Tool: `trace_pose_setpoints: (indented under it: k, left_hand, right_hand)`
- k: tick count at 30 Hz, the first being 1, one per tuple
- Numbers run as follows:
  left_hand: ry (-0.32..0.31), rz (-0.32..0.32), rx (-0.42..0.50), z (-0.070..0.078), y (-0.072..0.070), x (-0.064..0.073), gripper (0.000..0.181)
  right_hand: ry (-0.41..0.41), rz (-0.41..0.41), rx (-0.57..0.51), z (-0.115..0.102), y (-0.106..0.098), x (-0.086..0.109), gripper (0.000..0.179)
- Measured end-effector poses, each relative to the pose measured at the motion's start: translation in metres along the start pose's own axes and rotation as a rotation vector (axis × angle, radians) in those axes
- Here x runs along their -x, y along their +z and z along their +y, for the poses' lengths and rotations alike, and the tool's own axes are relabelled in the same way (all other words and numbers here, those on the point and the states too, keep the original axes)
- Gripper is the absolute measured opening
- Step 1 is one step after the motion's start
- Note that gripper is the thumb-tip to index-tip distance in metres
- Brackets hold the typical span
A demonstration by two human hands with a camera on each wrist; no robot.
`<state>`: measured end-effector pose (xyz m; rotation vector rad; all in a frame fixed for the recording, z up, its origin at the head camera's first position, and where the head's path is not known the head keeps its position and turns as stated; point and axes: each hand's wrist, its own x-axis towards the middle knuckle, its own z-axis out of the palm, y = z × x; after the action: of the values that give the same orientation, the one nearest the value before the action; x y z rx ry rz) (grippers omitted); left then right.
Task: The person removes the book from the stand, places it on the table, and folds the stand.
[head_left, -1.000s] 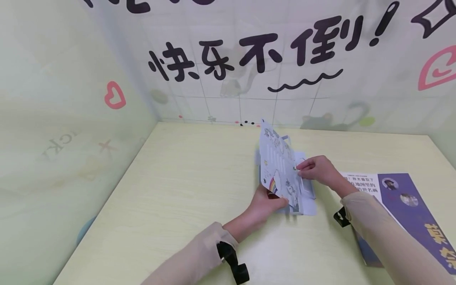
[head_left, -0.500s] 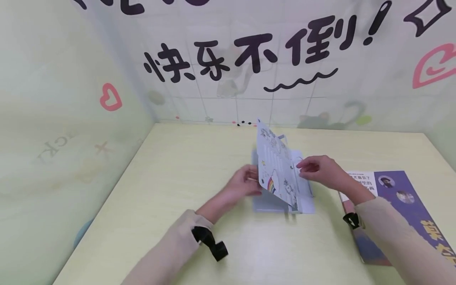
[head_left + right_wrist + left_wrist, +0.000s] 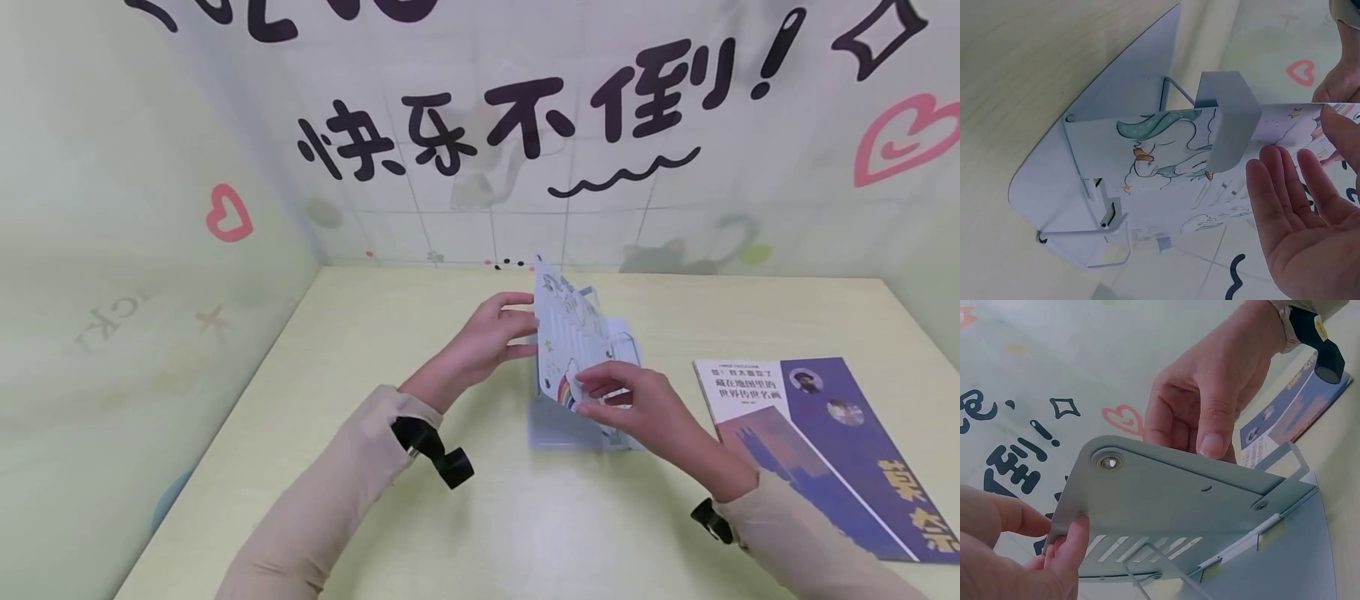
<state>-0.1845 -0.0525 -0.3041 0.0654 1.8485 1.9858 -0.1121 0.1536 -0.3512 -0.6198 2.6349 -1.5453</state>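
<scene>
A pale metal book stand [image 3: 558, 321], its panel printed with unicorns and a rainbow, stands half unfolded on the table with the panel tilted up. My left hand [image 3: 487, 342] pinches the panel's left edge, thumb on the plain back, as the left wrist view shows, with fingers [image 3: 1016, 515] passing round to the other side. Over the panel's near lower part is my right hand [image 3: 637, 404]. Its fingers [image 3: 1285, 187] spread loosely before the printed face, and the thumb tip is right at the near edge. A bent wire leg [image 3: 1124, 250] and a folded lip [image 3: 1235, 119] project from the stand.
A purple and white book [image 3: 817, 467] lies flat at the right of the table [image 3: 360, 517]. White curtains with dark lettering [image 3: 528, 117] and pink hearts enclose the back and sides. Both wrists carry black camera mounts [image 3: 435, 450].
My left hand has let go of the panel's near bottom corner and moved up to grip its left edge. My right hand has come from the stand's right side to the panel's front.
</scene>
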Motion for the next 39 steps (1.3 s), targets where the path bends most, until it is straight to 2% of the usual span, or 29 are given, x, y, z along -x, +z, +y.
trace_pose_setpoints:
  k: [5,9,17,26,33,39]
  left_hand:
    - [-0.006,0.024,0.014,0.002,0.005,-0.001,0.041]
    - [0.007,0.013,0.039,0.005,0.011,-0.002,0.041]
    - [0.014,-0.004,0.057,0.013,0.033,-0.009,0.041]
    - [0.039,-0.023,0.106,0.017,0.06,-0.02,0.043]
    - [0.048,-0.049,0.102,0.018,0.08,-0.029,0.042]
    - [0.059,-0.065,0.082,0.019,0.093,-0.035,0.042]
  right_hand:
    - [-0.012,0.008,-0.011,0.001,0.001,0.003,0.029]
    - [-0.009,0.023,-0.019,0.001,-0.001,0.005,0.028]
    - [-0.017,0.087,-0.042,0.002,-0.011,0.015,0.029]
    - [-0.027,0.195,-0.052,0.004,-0.018,0.026,0.032]
    - [-0.072,0.283,-0.109,0.009,-0.024,0.033,0.031]
    - [-0.058,0.315,-0.093,0.012,-0.029,0.039,0.032]
